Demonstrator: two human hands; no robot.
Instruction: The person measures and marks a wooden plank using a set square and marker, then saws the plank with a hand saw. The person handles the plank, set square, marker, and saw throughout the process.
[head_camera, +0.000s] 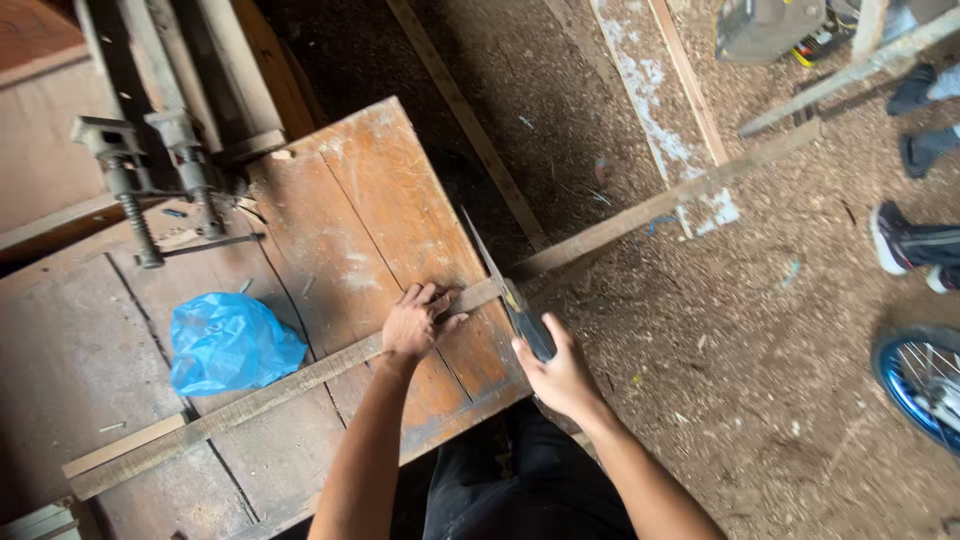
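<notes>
Two hands were on the job here. We had our left hand (415, 322) spread flat, fingers apart, pressing a long wooden strip (300, 385) down on the worn bench (390, 200). The strip ran slantwise across the bench, and its far end stuck out well past the edge over the sawdusty floor (760, 330). Our right hand (560, 375) had its fingers clamped round the handle of a handsaw (500, 285), blade sitting on the strip right at the bench edge, just beside the left hand. From what we could see, the strip looked uncut there, so the cut seemed barely started, if at all; how deep the teeth had gone we couldn't tell. A blue plastic bag (232, 345) sat near the strip, and clamps (150, 150) lay at the back.
</notes>
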